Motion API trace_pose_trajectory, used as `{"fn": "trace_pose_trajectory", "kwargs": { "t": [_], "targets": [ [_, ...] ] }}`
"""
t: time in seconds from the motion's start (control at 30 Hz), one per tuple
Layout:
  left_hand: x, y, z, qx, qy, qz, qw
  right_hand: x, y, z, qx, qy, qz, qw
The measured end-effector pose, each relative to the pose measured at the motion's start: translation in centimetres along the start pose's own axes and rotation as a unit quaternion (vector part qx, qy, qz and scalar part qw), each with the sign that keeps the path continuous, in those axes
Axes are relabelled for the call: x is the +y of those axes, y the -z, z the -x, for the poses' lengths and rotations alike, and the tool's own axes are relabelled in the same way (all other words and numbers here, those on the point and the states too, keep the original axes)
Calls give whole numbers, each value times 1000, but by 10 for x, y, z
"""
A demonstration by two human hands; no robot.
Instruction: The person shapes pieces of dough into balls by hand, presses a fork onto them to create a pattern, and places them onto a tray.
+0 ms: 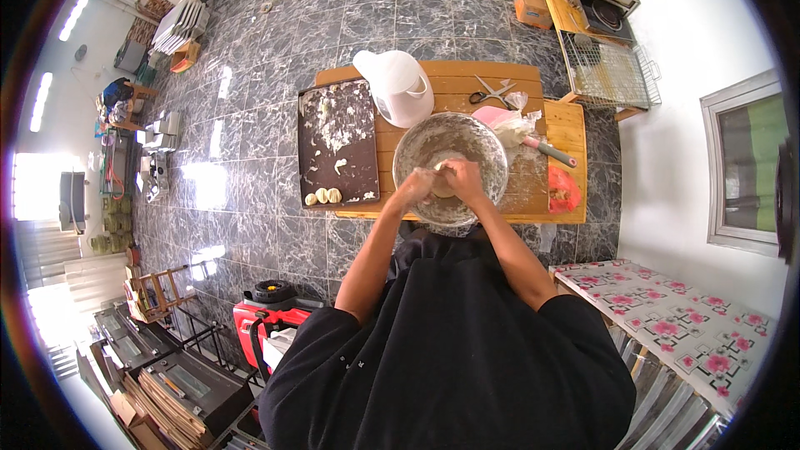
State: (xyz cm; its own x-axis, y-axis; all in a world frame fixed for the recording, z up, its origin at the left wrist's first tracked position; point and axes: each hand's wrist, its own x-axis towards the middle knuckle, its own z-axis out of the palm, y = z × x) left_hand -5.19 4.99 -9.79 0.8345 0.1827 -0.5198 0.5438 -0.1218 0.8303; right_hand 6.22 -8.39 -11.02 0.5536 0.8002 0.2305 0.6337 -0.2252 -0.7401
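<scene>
Black marbled tiles (pixel 275 75) surround a wooden worktop (pixel 479 75), where the left hand (pixel 414 187) and right hand (pixel 463 179) meet, fingers curled, inside a floury bowl (pixel 492 162) containing dough (pixel 445 190); whether either grips any cannot be told. Dough balls (pixel 322 196) sit on a tray (pixel 358 175) at left, near a white kettle (pixel 404 87). A window (pixel 747 167) breaks the right-hand wall (pixel 667 142).
</scene>
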Motion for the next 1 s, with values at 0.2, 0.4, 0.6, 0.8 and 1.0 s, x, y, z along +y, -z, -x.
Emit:
{"fn": "trace_pose_trajectory", "kwargs": {
  "t": [0.2, 0.4, 0.6, 0.8, 1.0],
  "targets": [
    [-15, -77, -8, -6, 170, 146, 975, -24, 12, -4, -14, -83, -62, 995],
    [28, -49, 3, 70, 80, 112, 988, -14, 27, 0, -34, -106, -59, 992],
    [21, -50, -15, 8, 171, 133, 976, -14, 34, 3, -77, 11, -176, 981],
    [-5, -45, -21, -28, 156, 73, 985, -51, 68, -13, -39, -169, -407, 897],
    [19, -25, -8, -67, 81, 427, 898, -40, 92, -23, -82, -134, -71, 985]
  ]
}}
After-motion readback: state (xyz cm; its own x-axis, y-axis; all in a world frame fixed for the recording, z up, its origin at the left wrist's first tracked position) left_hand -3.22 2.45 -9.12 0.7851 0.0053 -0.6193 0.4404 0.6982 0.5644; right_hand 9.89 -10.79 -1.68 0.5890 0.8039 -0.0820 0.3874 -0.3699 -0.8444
